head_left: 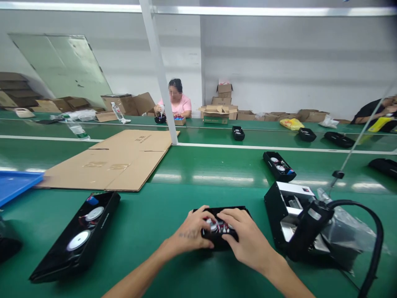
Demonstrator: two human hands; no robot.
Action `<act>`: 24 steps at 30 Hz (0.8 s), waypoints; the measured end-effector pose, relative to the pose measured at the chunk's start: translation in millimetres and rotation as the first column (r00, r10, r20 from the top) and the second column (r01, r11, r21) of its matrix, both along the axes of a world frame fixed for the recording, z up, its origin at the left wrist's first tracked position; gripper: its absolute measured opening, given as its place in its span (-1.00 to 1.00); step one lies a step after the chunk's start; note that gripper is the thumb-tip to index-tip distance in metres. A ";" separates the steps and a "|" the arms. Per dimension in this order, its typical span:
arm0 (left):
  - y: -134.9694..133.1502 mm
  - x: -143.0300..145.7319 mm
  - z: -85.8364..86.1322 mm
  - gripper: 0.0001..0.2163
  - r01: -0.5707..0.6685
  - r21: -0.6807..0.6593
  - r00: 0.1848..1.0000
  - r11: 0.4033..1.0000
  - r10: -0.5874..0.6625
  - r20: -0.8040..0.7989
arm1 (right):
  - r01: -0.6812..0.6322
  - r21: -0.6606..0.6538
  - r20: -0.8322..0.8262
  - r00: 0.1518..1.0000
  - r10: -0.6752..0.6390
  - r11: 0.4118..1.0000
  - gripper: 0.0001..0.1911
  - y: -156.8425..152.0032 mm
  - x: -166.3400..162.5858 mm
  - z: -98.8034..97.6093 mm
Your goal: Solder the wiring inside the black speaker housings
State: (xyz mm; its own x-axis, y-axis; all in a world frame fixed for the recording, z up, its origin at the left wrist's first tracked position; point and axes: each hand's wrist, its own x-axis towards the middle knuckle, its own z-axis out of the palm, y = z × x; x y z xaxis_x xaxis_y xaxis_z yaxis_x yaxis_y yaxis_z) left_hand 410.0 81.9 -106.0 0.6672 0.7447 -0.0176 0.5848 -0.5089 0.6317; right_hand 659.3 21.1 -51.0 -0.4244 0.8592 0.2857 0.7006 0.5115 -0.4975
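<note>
Left hand (189, 229), right hand (249, 234) — on glossy black case (218, 241)

Nothing I can read, a blurred dark print on the flattened cardboard sheet (145, 139), tiny markings on the black panel (52, 260) below it, too small to make out

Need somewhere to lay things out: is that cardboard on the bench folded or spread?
Spread: the cardboard sheet lies flat on the green bench, panels opened out.
</note>
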 end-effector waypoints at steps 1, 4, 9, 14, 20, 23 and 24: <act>-9.1 -0.9 -7.3 -0.78 0.027 0.094 0.999 0.995 -0.024 -0.036 | 0.097 0.158 -0.157 0.985 -0.072 0.983 -0.50 -14.9 13.2 0.0; -31.0 -3.9 -30.8 -0.83 0.075 0.412 0.997 0.908 -0.057 -0.055 | 0.599 0.326 -0.580 0.738 -0.346 0.731 -0.66 -54.3 58.0 -6.2; -39.3 -4.7 -51.1 -0.81 0.022 0.632 0.995 0.775 -0.077 0.060 | 0.899 -0.105 -0.722 0.225 -0.654 0.425 -0.15 -67.4 124.0 -29.5; -35.4 -5.2 -59.1 -0.78 -0.002 0.653 0.990 0.757 -0.090 0.108 | 0.675 -0.412 -0.589 0.316 -0.744 0.612 -0.28 -46.3 136.9 -50.7; -30.3 -7.5 -64.6 -0.80 0.010 0.664 0.993 0.747 -0.083 0.079 | 0.590 -0.359 -0.745 0.286 -0.603 0.723 -0.51 -46.2 125.2 -63.7; -27.0 -7.6 -61.2 -0.78 0.027 0.646 0.995 0.762 -0.082 0.055 | 0.624 -0.345 -0.820 0.163 -0.549 0.701 -0.44 -54.9 145.4 -49.2; -26.1 -7.0 -60.2 -0.77 0.031 0.641 0.996 0.767 -0.081 0.049 | 0.668 -0.314 -0.844 0.129 -0.520 0.675 -0.39 -57.3 153.4 -41.0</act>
